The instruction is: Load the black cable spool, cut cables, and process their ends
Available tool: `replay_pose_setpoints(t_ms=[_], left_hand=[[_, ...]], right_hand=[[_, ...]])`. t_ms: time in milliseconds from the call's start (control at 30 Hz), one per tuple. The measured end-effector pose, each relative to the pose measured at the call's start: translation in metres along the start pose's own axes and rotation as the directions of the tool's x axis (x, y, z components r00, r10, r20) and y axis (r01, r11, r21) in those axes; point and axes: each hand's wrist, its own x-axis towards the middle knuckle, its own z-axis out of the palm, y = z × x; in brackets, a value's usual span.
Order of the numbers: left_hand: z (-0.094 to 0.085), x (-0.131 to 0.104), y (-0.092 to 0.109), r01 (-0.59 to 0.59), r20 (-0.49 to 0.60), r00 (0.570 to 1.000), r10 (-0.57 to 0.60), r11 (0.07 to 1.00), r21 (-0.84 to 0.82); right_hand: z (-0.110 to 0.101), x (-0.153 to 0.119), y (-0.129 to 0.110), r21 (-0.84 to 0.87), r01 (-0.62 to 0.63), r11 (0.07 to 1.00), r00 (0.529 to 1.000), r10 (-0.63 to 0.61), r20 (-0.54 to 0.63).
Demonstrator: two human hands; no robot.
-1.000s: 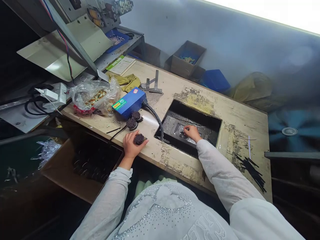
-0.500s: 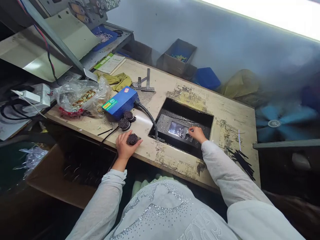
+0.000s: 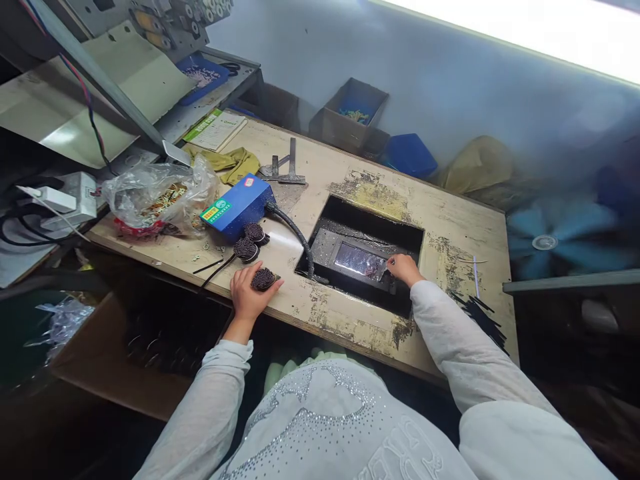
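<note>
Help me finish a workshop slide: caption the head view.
Left hand around a round dark bundle, right hand at the rectangular opening in a worn workbench, blue box nearby.

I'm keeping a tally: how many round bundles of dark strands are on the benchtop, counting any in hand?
3: one bundle in the left hand, a second and a third together beside the blue box. More may be hidden.

From my feed: open tabletop runs right of the rectangular black-walled recess point(image 3: 407, 307), centre-right. Bent black ribbed hose point(image 3: 296, 233) blocks its left side; blue oblong box point(image 3: 239, 205) stands beyond.
</note>
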Motion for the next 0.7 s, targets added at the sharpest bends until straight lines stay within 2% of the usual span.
replay_pose_setpoints(t_ms=[200, 400, 467, 533, 567, 633, 700], left_hand=[[0.001, -0.001, -0.001, 0.011, 0.017, 1.000, -0.011, 1.000, -0.005], [-0.002, -0.002, 0.000, 0.015, 0.031, 0.999, -0.015, 1.000, -0.026], [-0.005, -0.002, 0.001, 0.022, 0.053, 0.998, -0.020, 0.999, -0.040], [-0.008, -0.002, 0.002, 0.040, 0.089, 0.995, -0.035, 0.997, -0.061], [-0.009, -0.002, 0.002, 0.055, 0.107, 0.993, -0.047, 0.996, -0.072], [-0.011, -0.002, 0.003, 0.086, 0.133, 0.988, -0.073, 0.992, -0.094], [-0.013, -0.001, 0.004, 0.108, 0.144, 0.985, -0.090, 0.987, -0.118]], right_hand=[[-0.003, 0.000, 0.004, -0.058, -0.019, 0.998, 1.000, 0.018, -0.006], [-0.019, -0.009, -0.004, -0.060, 0.090, 0.994, 0.995, -0.092, -0.039], [-0.025, -0.008, -0.010, -0.004, 0.139, 0.990, 0.982, -0.139, -0.125], [-0.030, -0.002, -0.024, 0.205, 0.202, 0.958, 0.959, -0.151, -0.238], [-0.031, 0.003, -0.035, 0.362, 0.241, 0.901, 0.950, -0.143, -0.276], [-0.032, 0.013, -0.066, 0.658, 0.308, 0.687, 0.946, -0.145, -0.291], [-0.031, 0.024, -0.107, 0.816, 0.346, 0.463, 0.938, -0.186, -0.292]])
